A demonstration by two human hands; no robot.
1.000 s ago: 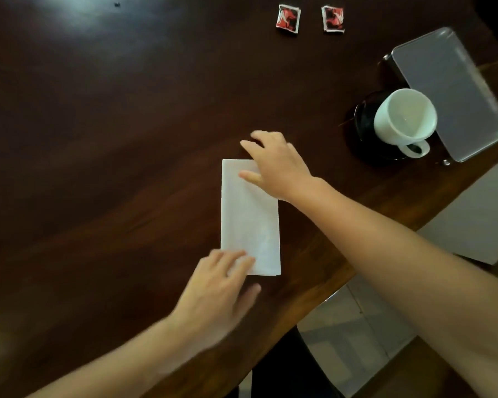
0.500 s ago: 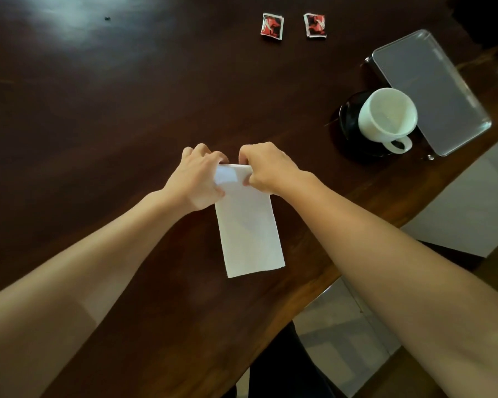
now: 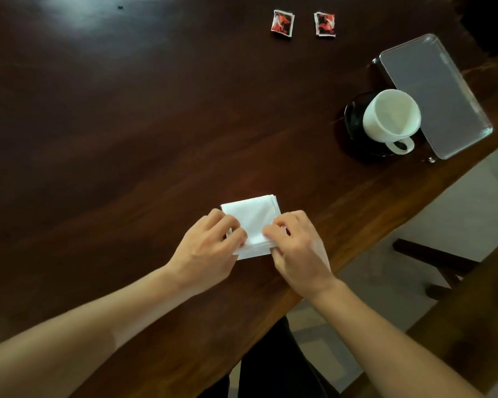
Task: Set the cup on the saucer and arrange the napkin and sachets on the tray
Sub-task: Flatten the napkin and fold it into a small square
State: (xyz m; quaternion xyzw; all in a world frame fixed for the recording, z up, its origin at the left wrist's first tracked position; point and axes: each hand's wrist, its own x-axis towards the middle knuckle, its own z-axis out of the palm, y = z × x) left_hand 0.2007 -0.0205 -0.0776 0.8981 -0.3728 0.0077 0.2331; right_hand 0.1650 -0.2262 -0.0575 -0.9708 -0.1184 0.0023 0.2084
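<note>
Both hands, left hand [image 3: 210,248] and right hand [image 3: 295,248], pinch the folded white napkin [image 3: 252,218] at lower centre of the frame. Its destination, the metal tray [image 3: 431,93], lies at upper right beside the cup [image 3: 391,116] on its saucer [image 3: 354,110], nearer the right hand; two sachets [image 3: 282,24] wait at top.

Bare forearms; seemingly dark trousers [image 3: 273,366]

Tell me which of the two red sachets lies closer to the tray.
The right-hand sachet lies closer to the tray. The other sachet lies beside it, farther left.
</note>
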